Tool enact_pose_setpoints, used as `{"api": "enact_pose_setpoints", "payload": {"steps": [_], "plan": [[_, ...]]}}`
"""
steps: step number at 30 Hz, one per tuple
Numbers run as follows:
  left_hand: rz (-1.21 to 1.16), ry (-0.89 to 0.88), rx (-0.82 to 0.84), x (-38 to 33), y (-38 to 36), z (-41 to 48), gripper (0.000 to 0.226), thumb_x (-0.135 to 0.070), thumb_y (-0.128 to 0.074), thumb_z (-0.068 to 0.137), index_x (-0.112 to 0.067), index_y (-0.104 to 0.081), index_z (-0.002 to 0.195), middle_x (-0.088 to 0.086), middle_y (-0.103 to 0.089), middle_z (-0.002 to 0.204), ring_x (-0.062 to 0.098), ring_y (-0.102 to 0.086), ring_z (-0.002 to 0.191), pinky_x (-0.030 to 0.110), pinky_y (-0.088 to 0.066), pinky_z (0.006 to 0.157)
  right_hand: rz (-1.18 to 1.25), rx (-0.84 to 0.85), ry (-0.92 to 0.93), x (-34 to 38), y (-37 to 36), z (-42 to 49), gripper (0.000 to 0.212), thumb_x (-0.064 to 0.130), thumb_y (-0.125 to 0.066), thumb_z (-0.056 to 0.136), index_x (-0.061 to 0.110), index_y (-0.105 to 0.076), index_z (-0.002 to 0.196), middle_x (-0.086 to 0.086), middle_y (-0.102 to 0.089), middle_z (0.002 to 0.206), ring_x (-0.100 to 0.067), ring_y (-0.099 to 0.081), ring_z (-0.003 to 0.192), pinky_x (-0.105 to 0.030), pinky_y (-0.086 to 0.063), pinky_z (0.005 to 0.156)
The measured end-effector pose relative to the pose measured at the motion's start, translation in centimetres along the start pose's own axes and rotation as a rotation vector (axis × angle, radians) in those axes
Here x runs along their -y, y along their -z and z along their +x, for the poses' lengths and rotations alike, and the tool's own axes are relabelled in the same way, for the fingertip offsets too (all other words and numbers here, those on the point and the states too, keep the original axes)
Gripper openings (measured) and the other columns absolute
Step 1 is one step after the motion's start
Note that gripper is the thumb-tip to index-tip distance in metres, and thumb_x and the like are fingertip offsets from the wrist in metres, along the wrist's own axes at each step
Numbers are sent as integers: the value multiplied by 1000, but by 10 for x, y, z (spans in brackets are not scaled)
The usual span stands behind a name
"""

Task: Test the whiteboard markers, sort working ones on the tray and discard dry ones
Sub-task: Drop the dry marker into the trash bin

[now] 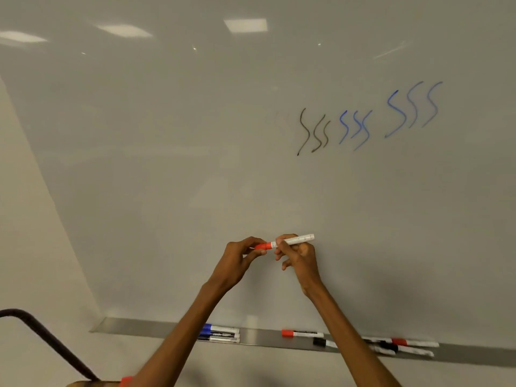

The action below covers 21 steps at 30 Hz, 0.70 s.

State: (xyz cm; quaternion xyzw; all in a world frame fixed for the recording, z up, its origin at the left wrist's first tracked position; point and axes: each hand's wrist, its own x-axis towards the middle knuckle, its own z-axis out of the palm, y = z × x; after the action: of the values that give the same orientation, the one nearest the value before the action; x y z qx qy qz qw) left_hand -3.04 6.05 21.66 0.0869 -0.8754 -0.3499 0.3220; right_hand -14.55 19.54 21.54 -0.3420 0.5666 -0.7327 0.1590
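Both my hands hold the red marker (290, 241) before the whiteboard (167, 163): left fingers (252, 243) pinched on its cap, seemingly still seated, right fingers (283, 243) clamped around the barrel.

You hold a white-barrelled whiteboard marker with a red cap (287, 242) level before the board. Along the grey metal tray (259, 337), blue-capped markers (219, 333) lie towards the left end, red- and black-capped ones (301, 333) towards the right.
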Motion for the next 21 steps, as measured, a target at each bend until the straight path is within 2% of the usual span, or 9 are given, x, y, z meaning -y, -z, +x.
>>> {"api": "enact_pose_setpoints", "payload": {"steps": [3, 8, 13, 17, 21], "plan": [[-16, 14, 41, -1, -15, -6, 20, -27, -52, 98, -16, -65, 109, -6, -70, 95, 4, -69, 85, 18, -52, 79, 43, -67, -24, -6, 3, -11, 10, 13, -62, 92, 7, -70, 93, -9, -70, 71, -20, -65, 66, -28, -51, 50], [23, -80, 57, -4, -40, -14, 19, -20, -48, 100, -11, -62, 108, -1, -67, 94, 5, -68, 75, 15, -51, 74, 81, -253, -37, -22, 6, -33, 12, 15, -61, 93, 12, -71, 88, -3, -68, 64, -16, -64, 60, -28, -54, 56], [37, -139, 84, 2, -68, -28, 18, -14, -49, 99, -11, -62, 112, 1, -68, 97, 7, -68, 76, 18, -51, 77, 113, -372, -83, -38, 16, -53, 15, 17, -61, 94, 11, -71, 85, -7, -66, 61, -19, -60, 56, -28, -53, 55], [10, -121, 168, 9, -89, -39, 21, -21, -50, 100, -15, -62, 115, -3, -70, 100, 5, -68, 81, 21, -53, 80, 92, -377, -174, -49, 38, -69, 10, 19, -62, 92, 11, -69, 90, -6, -68, 66, -20, -65, 61, -29, -52, 52], [32, -122, 284, 9, -123, -43, 21, -29, -53, 98, -25, -64, 115, -12, -71, 99, 0, -67, 77, 20, -53, 74, 101, -399, -288, -55, 79, -98, 12, 21, -66, 89, 12, -71, 95, -8, -71, 78, -18, -66, 69, -31, -52, 56]]}}
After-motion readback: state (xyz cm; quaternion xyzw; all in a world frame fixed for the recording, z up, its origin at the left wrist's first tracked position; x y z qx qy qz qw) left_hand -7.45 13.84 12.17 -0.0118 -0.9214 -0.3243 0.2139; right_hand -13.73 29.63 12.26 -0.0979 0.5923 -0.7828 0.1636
